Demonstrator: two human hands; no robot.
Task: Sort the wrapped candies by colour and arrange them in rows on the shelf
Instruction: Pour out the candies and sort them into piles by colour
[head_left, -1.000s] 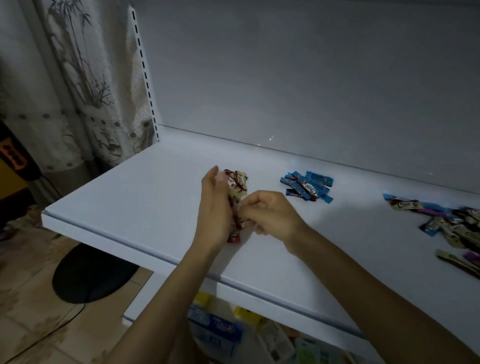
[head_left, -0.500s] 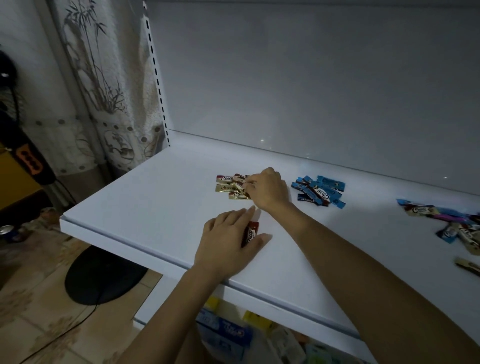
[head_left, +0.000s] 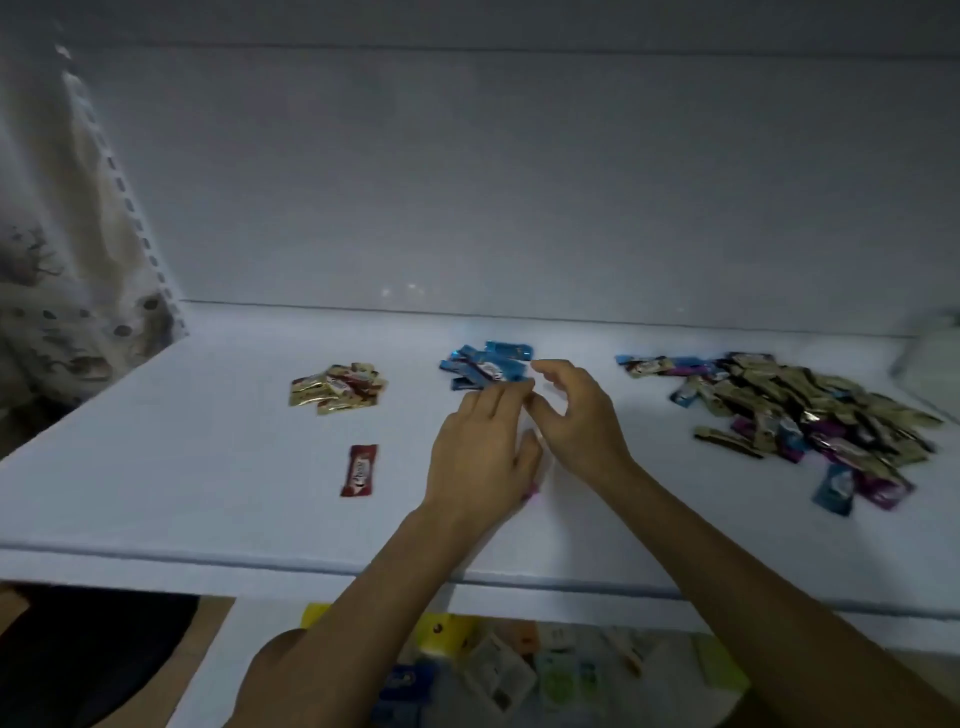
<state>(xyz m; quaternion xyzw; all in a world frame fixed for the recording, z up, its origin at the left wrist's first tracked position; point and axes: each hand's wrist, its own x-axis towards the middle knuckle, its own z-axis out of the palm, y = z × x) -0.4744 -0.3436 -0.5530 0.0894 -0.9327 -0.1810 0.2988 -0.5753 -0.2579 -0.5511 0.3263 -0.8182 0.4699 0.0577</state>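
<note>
While both forearms reach in over the shelf (head_left: 156, 467), the left hand (head_left: 480, 457) lies palm down, fingers straight and close together, tips just beside the blue candies (head_left: 488, 364). The right hand (head_left: 576, 421) arches beside it, fingers loosely curved, thumb apart, pinching nothing visible. A red candy (head_left: 358, 470) lies alone, left of the hands.

1. Shelf (head_left: 156, 467): carries all the candies.
2. Left pile (head_left: 337, 389): far side, left of centre.
3. Single candy (head_left: 358, 470): nearer than the left pile, apart from it.
4. Middle pile (head_left: 485, 364): right of the left pile.
5. Right heap (head_left: 810, 410): well right of the middle pile.
6. Packets (head_left: 498, 675): below the shelf's near edge.
</note>
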